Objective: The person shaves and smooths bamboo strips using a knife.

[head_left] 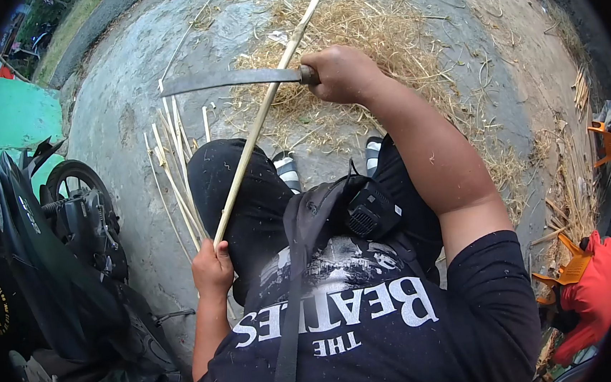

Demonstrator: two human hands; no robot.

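Rough grey concrete ground carries a loose spread of straw-coloured shavings, thickest toward the top of the view; pale, slender strips lie bunched at left, near a parked motorbike.

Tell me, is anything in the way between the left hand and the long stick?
Nothing visible: the left hand grips the long stick directly. Higher up in the picture, the knife in the right hand crosses it.
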